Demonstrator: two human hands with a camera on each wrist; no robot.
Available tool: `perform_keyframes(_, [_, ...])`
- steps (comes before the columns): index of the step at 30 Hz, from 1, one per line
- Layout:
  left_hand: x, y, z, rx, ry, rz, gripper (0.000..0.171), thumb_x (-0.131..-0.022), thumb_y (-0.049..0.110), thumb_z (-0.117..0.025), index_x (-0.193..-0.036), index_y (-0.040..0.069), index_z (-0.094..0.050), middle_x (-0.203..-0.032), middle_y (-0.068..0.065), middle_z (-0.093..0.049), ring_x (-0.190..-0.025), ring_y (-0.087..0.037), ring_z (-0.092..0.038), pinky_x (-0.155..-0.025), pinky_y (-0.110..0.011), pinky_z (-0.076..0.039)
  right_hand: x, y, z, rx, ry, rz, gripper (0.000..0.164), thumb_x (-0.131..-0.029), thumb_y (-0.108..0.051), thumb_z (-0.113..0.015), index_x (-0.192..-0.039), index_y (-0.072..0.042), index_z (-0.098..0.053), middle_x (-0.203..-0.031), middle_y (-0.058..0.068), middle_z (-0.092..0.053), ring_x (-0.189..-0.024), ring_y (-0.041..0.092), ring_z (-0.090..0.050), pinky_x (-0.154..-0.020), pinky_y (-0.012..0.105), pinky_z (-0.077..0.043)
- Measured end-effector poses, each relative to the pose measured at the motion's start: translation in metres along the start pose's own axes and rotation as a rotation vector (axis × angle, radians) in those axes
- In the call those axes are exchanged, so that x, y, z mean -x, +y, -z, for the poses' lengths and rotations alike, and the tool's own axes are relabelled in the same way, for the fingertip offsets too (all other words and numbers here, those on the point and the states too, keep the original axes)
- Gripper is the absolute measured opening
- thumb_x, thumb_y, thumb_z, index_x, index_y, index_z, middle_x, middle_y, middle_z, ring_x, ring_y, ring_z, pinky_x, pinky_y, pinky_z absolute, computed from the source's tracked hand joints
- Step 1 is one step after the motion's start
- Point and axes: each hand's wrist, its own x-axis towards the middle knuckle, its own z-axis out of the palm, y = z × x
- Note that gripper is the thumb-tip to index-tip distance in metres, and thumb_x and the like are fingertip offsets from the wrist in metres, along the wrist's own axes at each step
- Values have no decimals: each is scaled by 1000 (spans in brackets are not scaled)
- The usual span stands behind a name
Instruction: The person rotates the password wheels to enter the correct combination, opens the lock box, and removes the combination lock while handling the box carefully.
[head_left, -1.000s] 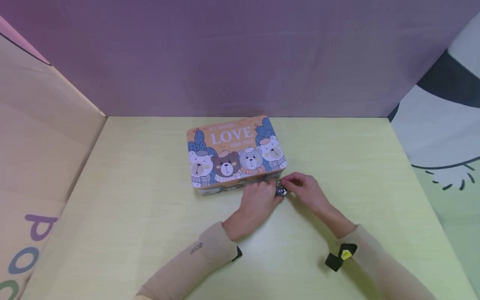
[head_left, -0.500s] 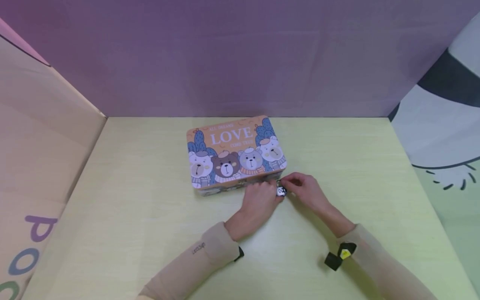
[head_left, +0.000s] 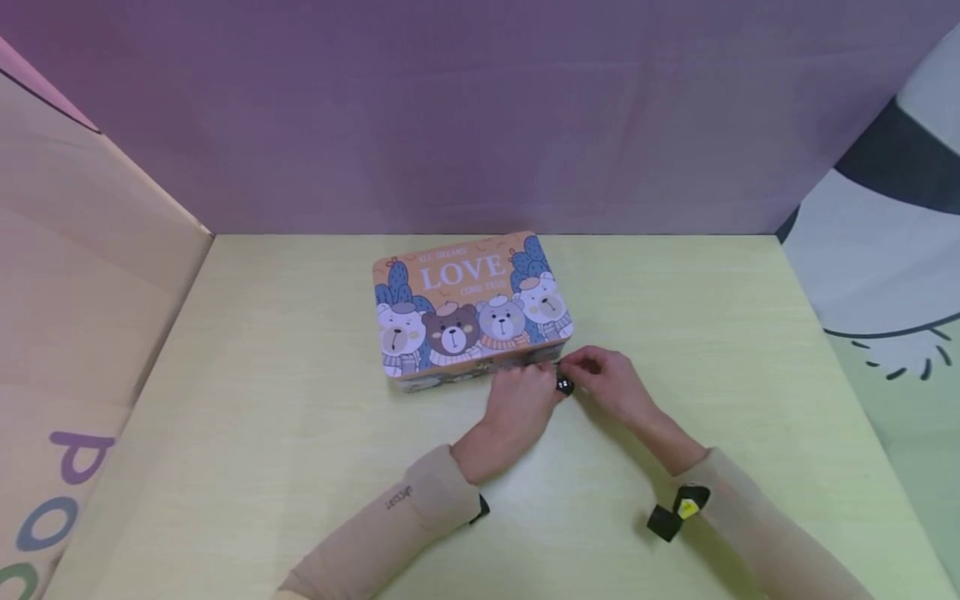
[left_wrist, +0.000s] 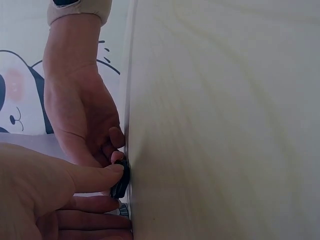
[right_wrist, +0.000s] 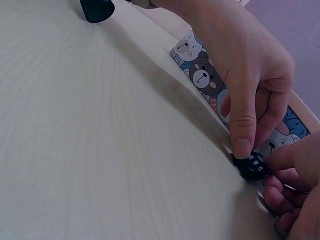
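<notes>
A tin box [head_left: 474,304] with bears and the word LOVE on its lid stands closed on the table. Just off its front right corner is a small black combination padlock [head_left: 565,384], its dial digits showing in the right wrist view. My left hand [head_left: 519,412] pinches the padlock's body, thumb on one side. From the right, my right hand [head_left: 611,383] meets the padlock's far end with bent thumb and index finger. In the right wrist view its fingertips [right_wrist: 280,156] close on that end; the part between them is mostly hidden.
The pale wooden table [head_left: 300,450] lies under both hands. A purple backdrop [head_left: 480,117] rises behind it. Printed cloth panels [head_left: 97,267] flank it on both sides. A black wrist camera [head_left: 664,523] hangs by the right cuff.
The padlock has tilted slightly in my fingers, its face going from a bright glare to dark with white digits. Both hands stay almost in place; the tin box has not moved.
</notes>
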Motion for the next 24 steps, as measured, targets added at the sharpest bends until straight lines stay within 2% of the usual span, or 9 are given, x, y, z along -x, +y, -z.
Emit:
perform_keyframes(8, [0, 0, 1, 4, -11, -1, 32, -94, 47, -73, -89, 15, -74, -73, 6, -69, -57, -9, -58, -45, -24, -45, 0, 2, 0, 8, 11, 13, 22, -100, -16, -68, -111, 2, -72, -106, 18, -75, -96, 28, -69, -82, 33, -56])
perform_keyframes(24, [-1, 1, -1, 13, 8, -12, 26, -98, 38, -71, -87, 14, -74, -71, 5, -69, -58, -10, -59, -47, -24, -48, -2, 3, 0, 28, 21, 30, 20, -99, -14, -68, -108, 3, -73, -101, 16, -75, -88, 24, -66, -76, 32, -54])
